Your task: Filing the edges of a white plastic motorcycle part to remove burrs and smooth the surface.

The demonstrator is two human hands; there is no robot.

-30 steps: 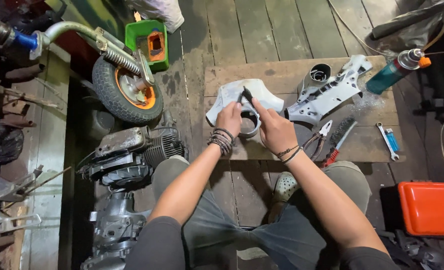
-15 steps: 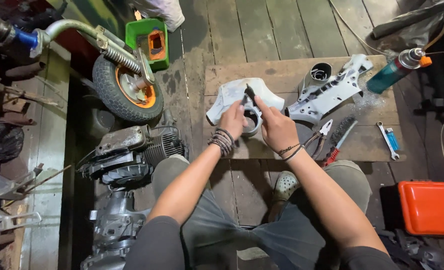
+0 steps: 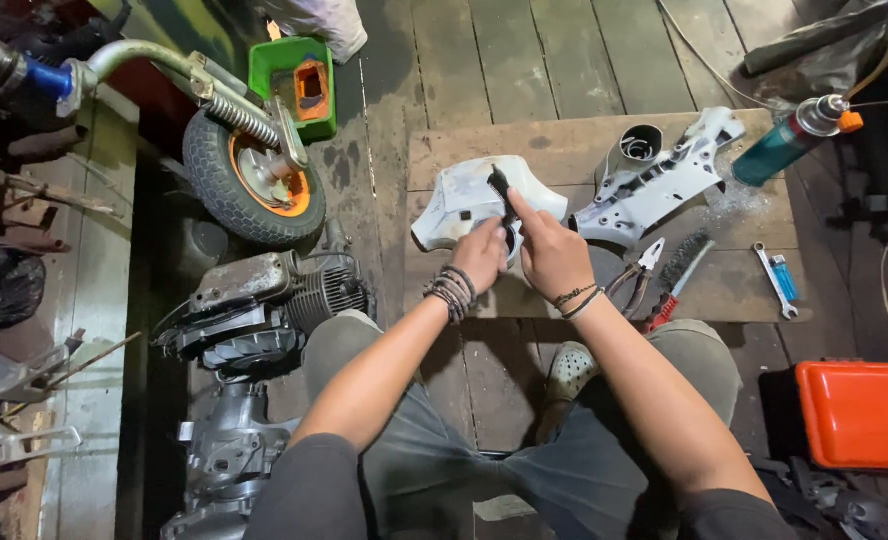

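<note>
Change across the sequence. The hands close together: the left hand [image 3: 482, 255] and right hand [image 3: 552, 255] now meet just left of frame centre, hiding the metal ring that showed between them earlier. The dark tool [image 3: 501, 192] shifts from a slant toward the upper right to nearly upright, its tip over the white cover [image 3: 454, 200]. The right forefinger now lies along its shaft.

Both hands close together — left hand [image 3: 482, 255] curled; right hand [image 3: 552, 252] fingers pinched.
</note>
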